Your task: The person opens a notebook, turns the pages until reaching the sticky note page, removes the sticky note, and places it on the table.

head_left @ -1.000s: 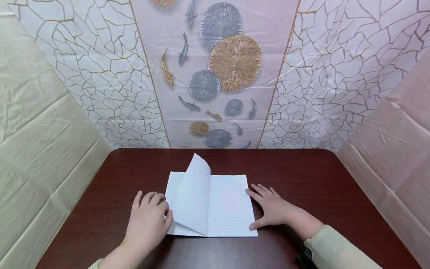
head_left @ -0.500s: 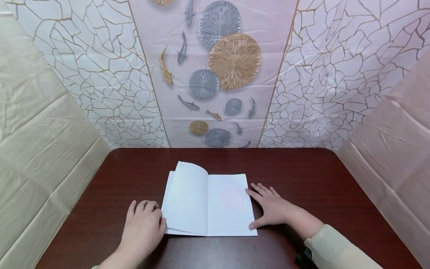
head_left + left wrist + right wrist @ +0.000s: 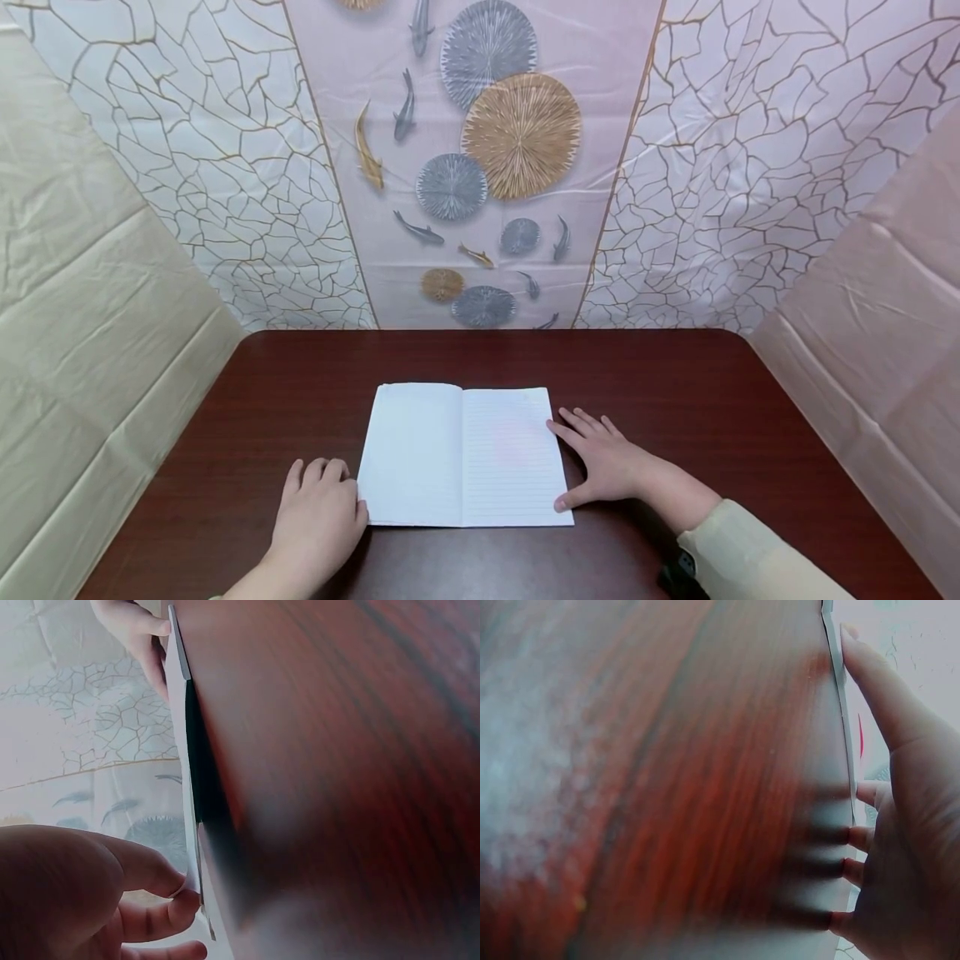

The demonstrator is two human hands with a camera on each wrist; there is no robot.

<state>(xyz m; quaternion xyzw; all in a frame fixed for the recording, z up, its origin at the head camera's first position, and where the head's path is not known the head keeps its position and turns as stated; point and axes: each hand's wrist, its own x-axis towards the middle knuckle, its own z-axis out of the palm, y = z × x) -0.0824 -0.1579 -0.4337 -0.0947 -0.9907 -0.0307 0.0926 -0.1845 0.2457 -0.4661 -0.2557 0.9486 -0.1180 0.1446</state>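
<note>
An open notebook [image 3: 510,458] lies on the dark red-brown table, both pages nearly flat. Its right page is ruled; the left one looks blank. At the lower left edge is my left hand [image 3: 317,512]. The left wrist view shows its thumb [image 3: 154,871] and index finger pinching the edge of the left page [image 3: 192,879]; the other fingers are bent beneath. My right hand [image 3: 603,458] rests at the notebook's right edge with fingers spread. Its thumb [image 3: 870,664] touches the lower right corner area, and the index fingertip is at the edge higher up.
The table [image 3: 660,375] runs back to a patterned cloth wall [image 3: 517,250] with fish and round leaf prints. Beige cloth panels stand on the left [image 3: 97,358] and right [image 3: 870,333]. A black band [image 3: 681,571] is on the right wrist.
The raised page has come down to the left and now lies almost flat. My left hand has moved left and slightly down with it. The right hand has stayed in place.
</note>
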